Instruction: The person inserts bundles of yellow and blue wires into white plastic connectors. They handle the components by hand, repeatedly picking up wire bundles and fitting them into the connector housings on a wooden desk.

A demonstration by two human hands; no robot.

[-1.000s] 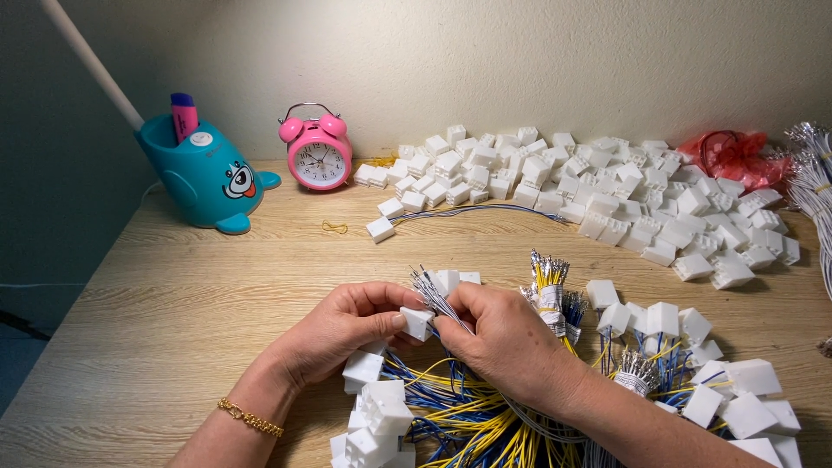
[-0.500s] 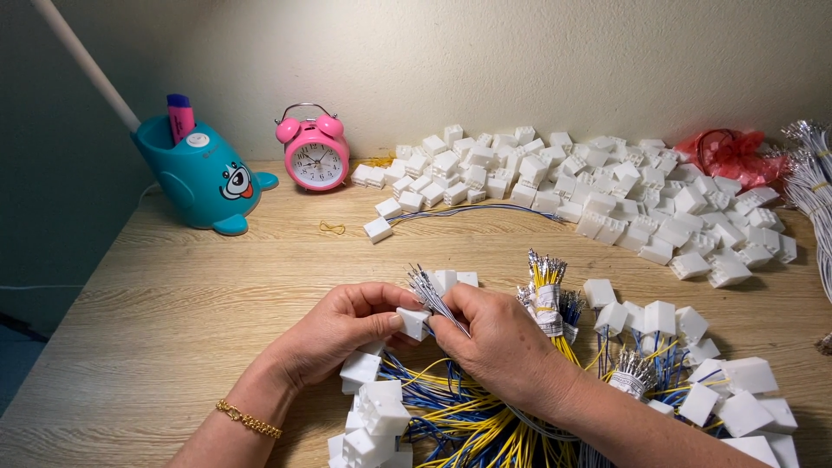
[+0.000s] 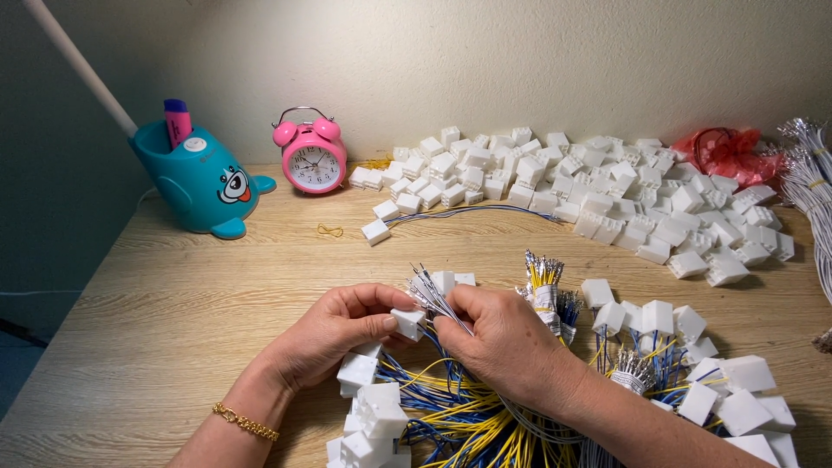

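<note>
My left hand (image 3: 334, 334) pinches a small white plastic connector (image 3: 407, 322) between thumb and fingers. My right hand (image 3: 498, 338) holds a thin bunch of grey wires (image 3: 432, 293) whose metal tips fan out up and to the left, right against the connector. Under both hands lies a tangle of yellow, blue and grey wires (image 3: 468, 420) fitted with white connectors (image 3: 368, 407). A taped bundle of yellow wires (image 3: 544, 282) stands just right of my right hand.
A large heap of loose white connectors (image 3: 607, 195) fills the back right of the wooden table (image 3: 199, 295). One connector with grey wires (image 3: 377, 231) lies alone. A pink alarm clock (image 3: 314, 158), a teal pen holder (image 3: 198, 178), a red bag (image 3: 728, 152) and white wire bundles (image 3: 810, 186) stand around.
Both hands stay in place; the fingers shift slightly around the connector and the wire bunch.
</note>
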